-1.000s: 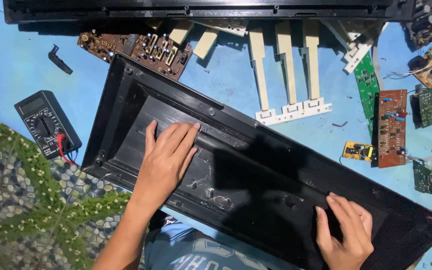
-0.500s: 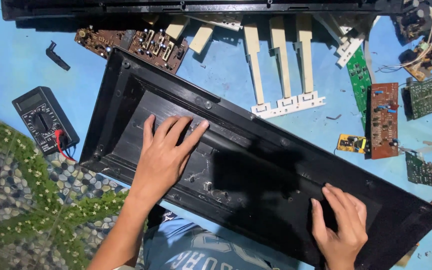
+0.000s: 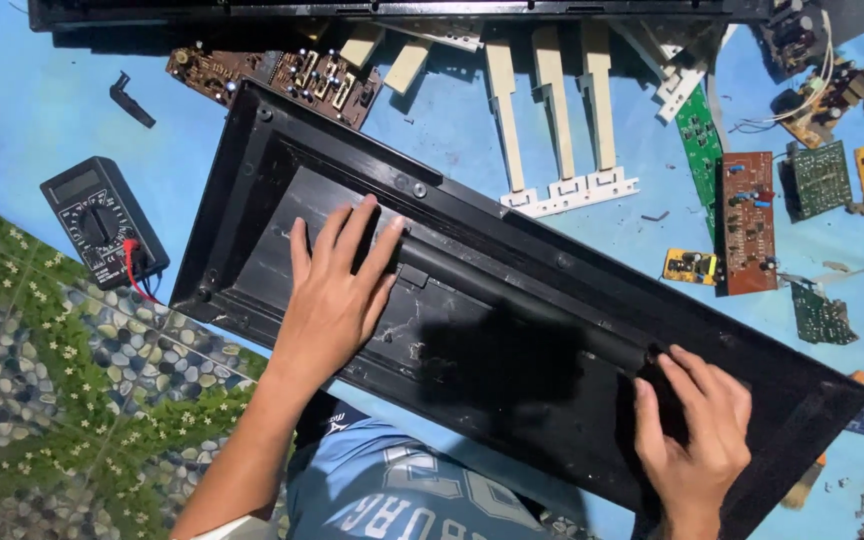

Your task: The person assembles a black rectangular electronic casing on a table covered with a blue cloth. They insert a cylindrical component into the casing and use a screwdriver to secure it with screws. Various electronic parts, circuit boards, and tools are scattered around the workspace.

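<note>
- On the blue sheet (image 3: 42,110): black case (image 3: 512,330) lies slantwise, hollow side up.
- Left hand (image 3: 337,290) flat inside it, fingers spread, gripping nothing.
- Right hand (image 3: 697,430) flat near its right end, also released.
- Meter (image 3: 102,220) just left of case.

Single head-worn camera, looking steeply down, close over blue work surface (image 3: 32,100)

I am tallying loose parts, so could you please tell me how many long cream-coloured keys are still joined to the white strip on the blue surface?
3. The left key, middle key and right key lie side by side above the black casing; their upper ends may be hidden.
</note>
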